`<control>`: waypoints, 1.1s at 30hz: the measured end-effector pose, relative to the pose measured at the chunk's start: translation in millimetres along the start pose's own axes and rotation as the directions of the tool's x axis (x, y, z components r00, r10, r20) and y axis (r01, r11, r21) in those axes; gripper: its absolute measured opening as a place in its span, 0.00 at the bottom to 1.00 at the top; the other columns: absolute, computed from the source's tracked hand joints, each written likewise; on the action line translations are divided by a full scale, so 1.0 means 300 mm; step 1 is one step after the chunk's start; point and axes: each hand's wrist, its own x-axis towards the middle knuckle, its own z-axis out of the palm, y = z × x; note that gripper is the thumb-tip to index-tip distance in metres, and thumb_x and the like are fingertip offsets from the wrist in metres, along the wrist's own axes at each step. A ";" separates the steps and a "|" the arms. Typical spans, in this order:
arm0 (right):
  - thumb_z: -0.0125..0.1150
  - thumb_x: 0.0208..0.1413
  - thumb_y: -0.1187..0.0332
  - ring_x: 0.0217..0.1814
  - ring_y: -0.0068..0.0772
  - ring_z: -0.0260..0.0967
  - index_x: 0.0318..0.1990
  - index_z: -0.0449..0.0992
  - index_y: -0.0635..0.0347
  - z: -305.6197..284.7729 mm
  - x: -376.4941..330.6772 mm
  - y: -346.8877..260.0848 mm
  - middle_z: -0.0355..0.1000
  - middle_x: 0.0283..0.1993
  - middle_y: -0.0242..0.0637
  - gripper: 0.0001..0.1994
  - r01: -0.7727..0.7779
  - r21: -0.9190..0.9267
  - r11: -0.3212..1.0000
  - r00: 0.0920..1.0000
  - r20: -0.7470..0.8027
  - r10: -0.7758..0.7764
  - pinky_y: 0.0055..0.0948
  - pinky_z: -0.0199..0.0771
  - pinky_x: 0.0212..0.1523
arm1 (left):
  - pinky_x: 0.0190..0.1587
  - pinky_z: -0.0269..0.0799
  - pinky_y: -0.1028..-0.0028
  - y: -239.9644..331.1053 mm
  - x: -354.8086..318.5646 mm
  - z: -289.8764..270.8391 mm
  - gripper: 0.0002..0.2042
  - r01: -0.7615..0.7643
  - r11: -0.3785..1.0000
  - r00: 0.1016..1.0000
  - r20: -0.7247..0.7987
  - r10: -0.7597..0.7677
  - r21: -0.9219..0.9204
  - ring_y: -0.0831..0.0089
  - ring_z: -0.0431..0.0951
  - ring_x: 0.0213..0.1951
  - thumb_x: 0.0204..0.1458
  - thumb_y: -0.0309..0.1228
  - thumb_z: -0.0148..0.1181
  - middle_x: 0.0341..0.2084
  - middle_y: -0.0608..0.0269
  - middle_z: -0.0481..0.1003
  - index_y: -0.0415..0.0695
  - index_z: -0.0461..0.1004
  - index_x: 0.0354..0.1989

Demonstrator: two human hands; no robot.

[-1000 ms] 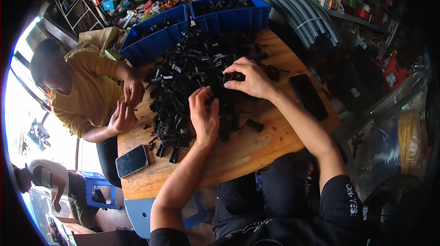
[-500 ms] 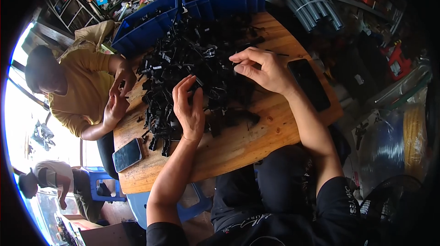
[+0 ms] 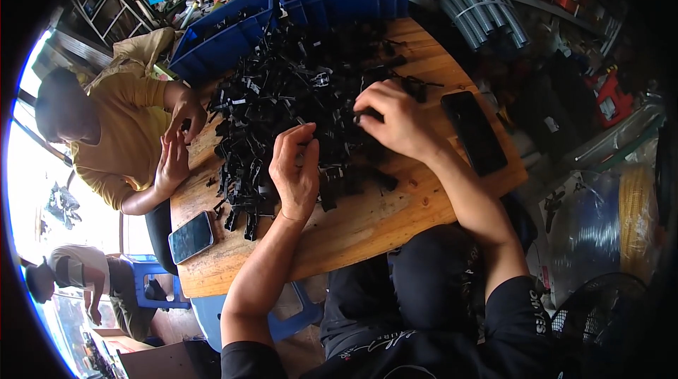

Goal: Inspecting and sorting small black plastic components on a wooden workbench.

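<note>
A heap of small black plastic parts (image 3: 261, 139) covers much of the wooden table in front of me. My left hand (image 3: 295, 174) is at the heap's near side, its fingers curled toward the thumb. Whatever may be between them blends into the dark pile behind. My right hand (image 3: 397, 116) is over the heap's right side, thumb and fingers bent together around a small black part (image 3: 357, 118) that shows only at the fingertips. The two hands are apart.
Two blue bins (image 3: 346, 8) with black parts stand behind the heap. One phone (image 3: 474, 133) lies at right, another phone (image 3: 191, 238) at left. A co-worker in a yellow top (image 3: 123, 139) handles a small dark piece at the left. Grey pipe coils (image 3: 466, 1) are beyond.
My right hand has turned palm-down and lowered slightly, its fingers curling in. My left hand's fingers have bent further and shifted a little to the right. The co-worker's hands have moved slightly.
</note>
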 end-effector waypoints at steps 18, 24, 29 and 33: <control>0.63 0.50 0.70 0.46 0.25 0.70 0.47 0.69 0.62 0.051 -0.016 -0.142 0.70 0.48 0.38 0.17 -0.048 0.548 0.835 0.996 -0.042 0.084 0.24 0.72 0.44 | 0.33 0.67 0.81 0.012 0.045 -0.034 0.11 0.549 0.756 0.817 0.421 -0.394 -0.357 0.82 0.71 0.27 0.55 0.33 0.54 0.27 0.69 0.73 0.38 0.71 0.40; 0.56 0.55 0.73 0.41 0.23 0.72 0.41 0.72 0.62 0.063 -0.011 -0.116 0.73 0.38 0.34 0.07 -0.110 0.616 0.780 0.959 -0.141 0.246 0.20 0.72 0.40 | 0.36 0.67 0.82 0.054 0.007 -0.019 0.09 0.589 0.621 0.805 0.441 -0.395 -0.518 0.81 0.71 0.29 0.52 0.26 0.56 0.26 0.69 0.73 0.38 0.72 0.41; 0.57 0.55 0.71 0.37 0.17 0.68 0.37 0.74 0.61 0.066 -0.019 -0.125 0.73 0.35 0.31 0.05 -0.201 0.648 0.735 0.976 0.071 0.204 0.18 0.70 0.39 | 0.33 0.67 0.82 0.068 -0.009 -0.018 0.08 0.595 0.628 0.804 0.353 -0.479 -0.501 0.82 0.70 0.29 0.52 0.25 0.56 0.28 0.67 0.72 0.37 0.72 0.39; 0.57 0.56 0.70 0.37 0.15 0.67 0.37 0.74 0.61 0.073 -0.020 -0.103 0.72 0.35 0.27 0.05 -0.340 0.744 0.576 0.939 0.241 0.244 0.17 0.69 0.41 | 0.34 0.69 0.81 0.065 -0.005 -0.014 0.07 0.481 0.745 0.877 0.252 -0.410 -0.461 0.81 0.70 0.32 0.54 0.23 0.53 0.33 0.66 0.69 0.34 0.71 0.39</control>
